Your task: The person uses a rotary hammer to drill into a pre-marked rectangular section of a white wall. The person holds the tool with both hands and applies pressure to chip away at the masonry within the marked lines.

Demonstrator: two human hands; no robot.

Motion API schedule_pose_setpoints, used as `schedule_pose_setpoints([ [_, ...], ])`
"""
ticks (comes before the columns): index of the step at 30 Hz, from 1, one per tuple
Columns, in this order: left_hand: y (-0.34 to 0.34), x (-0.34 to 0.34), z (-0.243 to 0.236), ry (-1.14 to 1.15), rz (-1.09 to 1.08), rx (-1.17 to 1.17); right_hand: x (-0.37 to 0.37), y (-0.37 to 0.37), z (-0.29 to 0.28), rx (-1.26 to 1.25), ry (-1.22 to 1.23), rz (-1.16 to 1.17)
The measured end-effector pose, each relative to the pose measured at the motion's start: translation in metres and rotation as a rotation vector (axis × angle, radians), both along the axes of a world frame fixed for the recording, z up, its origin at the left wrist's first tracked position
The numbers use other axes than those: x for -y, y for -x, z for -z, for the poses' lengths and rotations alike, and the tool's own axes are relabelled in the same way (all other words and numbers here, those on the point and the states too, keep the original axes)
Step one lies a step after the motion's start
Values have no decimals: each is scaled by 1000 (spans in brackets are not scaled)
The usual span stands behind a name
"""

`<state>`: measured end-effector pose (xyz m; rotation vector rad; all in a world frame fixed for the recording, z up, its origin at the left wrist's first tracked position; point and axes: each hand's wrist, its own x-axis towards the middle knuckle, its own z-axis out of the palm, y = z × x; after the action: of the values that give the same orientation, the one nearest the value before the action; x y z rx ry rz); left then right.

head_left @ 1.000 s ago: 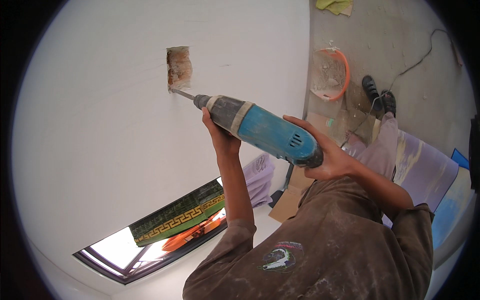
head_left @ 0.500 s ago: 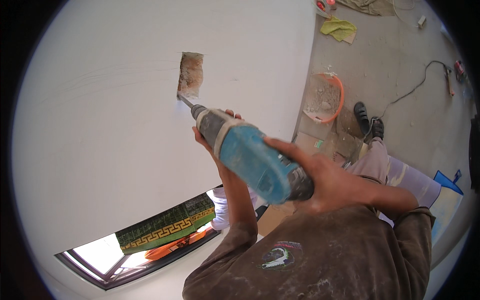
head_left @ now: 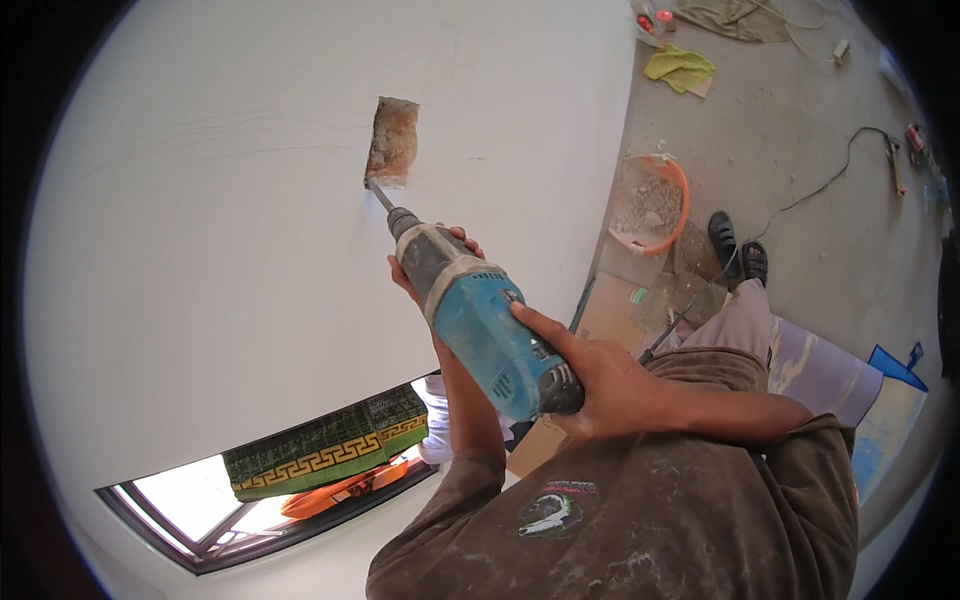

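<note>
I hold a blue and grey rotary hammer drill (head_left: 478, 312) in both hands, pointed up and to the left at a white wall (head_left: 230, 290). My left hand (head_left: 405, 275) is wrapped round its front from below, with fingertips showing on the far side. At the rear, my right hand (head_left: 605, 380) closes round the handle, its thumb lying along the housing. The steel bit (head_left: 380, 194) meets the lower left corner of a rectangular recess (head_left: 393, 143) chipped into the wall, where rough reddish-brown masonry is exposed. Most of the handle is hidden by my right hand.
An orange-rimmed bucket (head_left: 682, 205) of rubble stands by the wall's foot. A black cable (head_left: 815, 192) crosses the floor near my sandals (head_left: 725, 240). Beyond lies a yellow-green cloth (head_left: 680, 68). A window (head_left: 190, 500) with a green textile (head_left: 320, 445) is at lower left.
The drill's rear end has swung left and slightly down, with my right hand following. The view has shifted a little. Both hands keep their hold, and the bit stays at the recess's lower left corner.
</note>
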<state>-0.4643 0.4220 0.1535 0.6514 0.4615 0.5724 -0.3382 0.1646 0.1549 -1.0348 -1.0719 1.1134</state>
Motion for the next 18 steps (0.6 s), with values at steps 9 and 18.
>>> schedule_pose_setpoints([
  [9,-42,61,20,-145,-52,-259,62,-35,31,-257,-79,177],
  [18,-81,66,6,-241,-189,-251,44,-106,20,-234,1,-3],
])
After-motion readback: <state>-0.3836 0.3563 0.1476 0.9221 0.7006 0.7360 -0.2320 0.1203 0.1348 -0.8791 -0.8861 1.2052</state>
